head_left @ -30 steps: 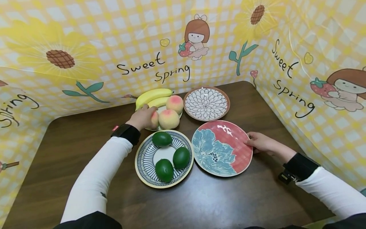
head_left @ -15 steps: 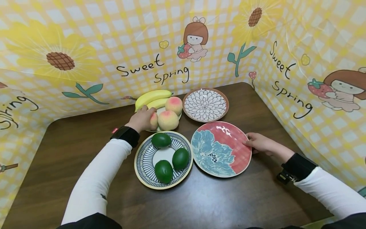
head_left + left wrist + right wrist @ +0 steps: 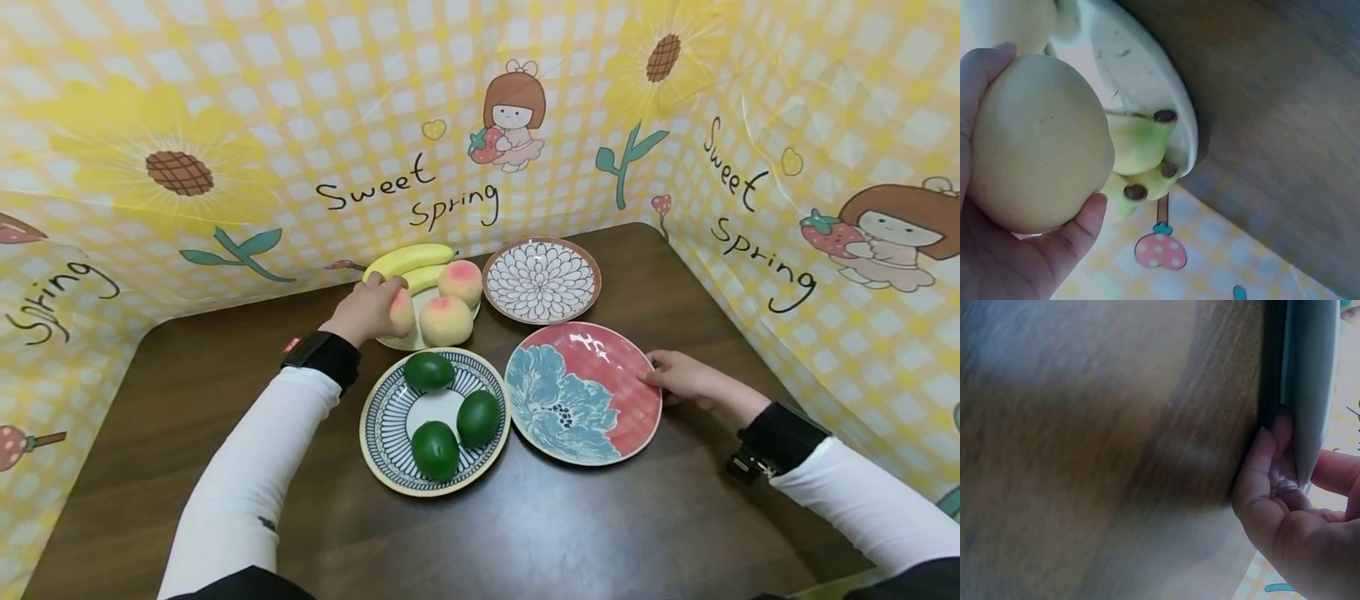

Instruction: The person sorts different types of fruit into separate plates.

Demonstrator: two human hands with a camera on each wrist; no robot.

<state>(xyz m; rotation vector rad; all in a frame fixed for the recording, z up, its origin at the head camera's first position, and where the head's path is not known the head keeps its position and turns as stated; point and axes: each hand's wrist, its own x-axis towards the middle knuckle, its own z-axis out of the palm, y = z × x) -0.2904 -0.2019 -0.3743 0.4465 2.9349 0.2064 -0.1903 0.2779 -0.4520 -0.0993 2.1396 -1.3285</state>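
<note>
My left hand [image 3: 366, 310] grips a peach [image 3: 402, 314] at the left side of the pale fruit plate [image 3: 422, 302]. In the left wrist view, thumb and fingers curl round the pale side of this peach [image 3: 1041, 144], close over the plate [image 3: 1179, 103]. Two more peaches [image 3: 447, 321] and yellow bananas [image 3: 408, 258] share the plate. My right hand [image 3: 686, 379] pinches the right rim of a red plate [image 3: 630, 408] with a blue flower. From the right wrist, the thumb lies on one side of the plate's rim [image 3: 1313, 394], and the fingers curl under the other.
A blue-and-white patterned plate [image 3: 378, 425] bearing three dark green oval fruits [image 3: 435, 450] stands in front of the fruit plate. Behind the red plate is a brown-rimmed flower-patterned plate [image 3: 540, 279]. Yellow checked cloth [image 3: 300, 125] lines the back and sides of the brown table [image 3: 525, 542].
The left hand has drawn its peach slightly left, opening a gap to the other peaches. The right hand keeps its hold on the red plate. The head view has shifted slightly.
</note>
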